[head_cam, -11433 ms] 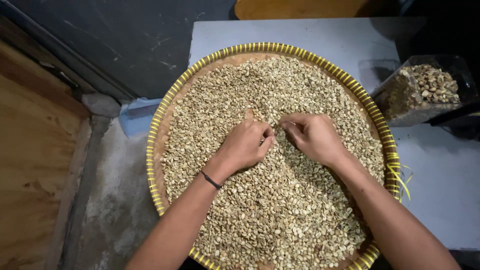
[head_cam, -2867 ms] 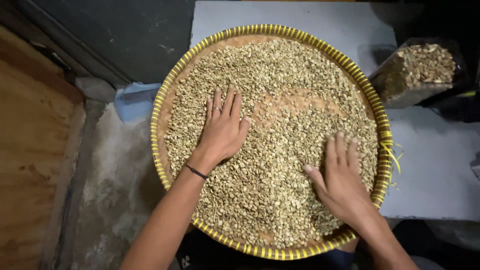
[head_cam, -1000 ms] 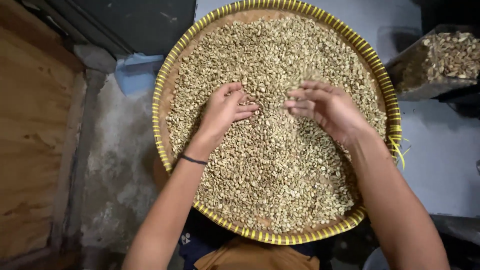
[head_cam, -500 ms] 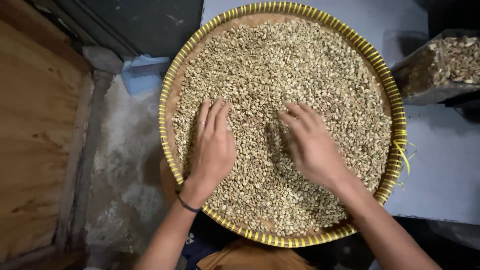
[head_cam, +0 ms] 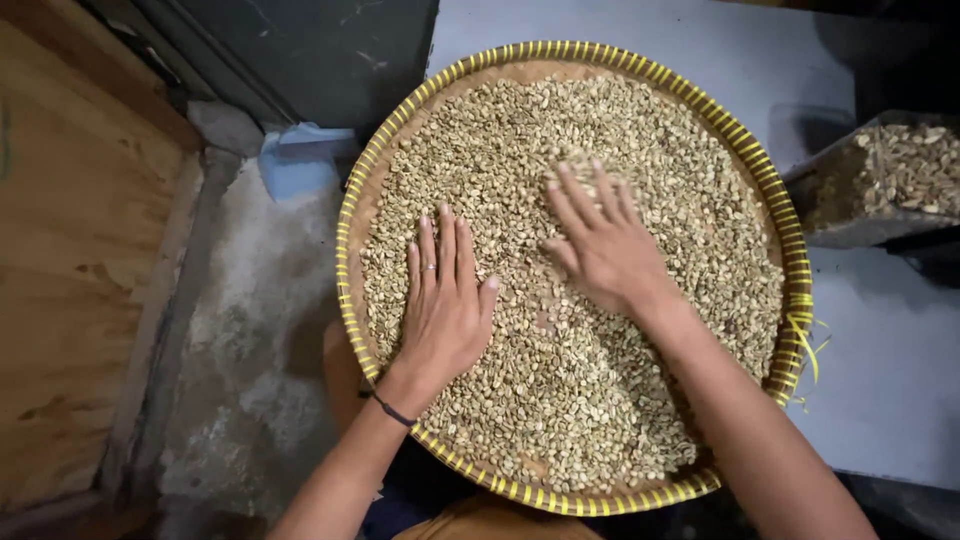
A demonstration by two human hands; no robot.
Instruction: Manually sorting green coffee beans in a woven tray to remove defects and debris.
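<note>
Both hands lie flat on a big pile of pale beans (head_cam: 600, 400) in a round tray (head_cam: 352, 300) with a yellow rim. The left hand (head_cam: 442, 305) presses down with its fingers (head_cam: 440, 245) spread open, holding nothing, and one finger has a ring. The right hand (head_cam: 600, 245) is flat too, its fingers (head_cam: 585, 195) open and apart, pointing away from the person. Beans lie all around and under both sets of fingers. The tray sits on a grey surface (head_cam: 880, 370). Far off to the right of the right fingers is a clear box (head_cam: 890, 185) with more beans. Left of the left fingers, past the rim, is a blue thing (head_cam: 300, 160).
</note>
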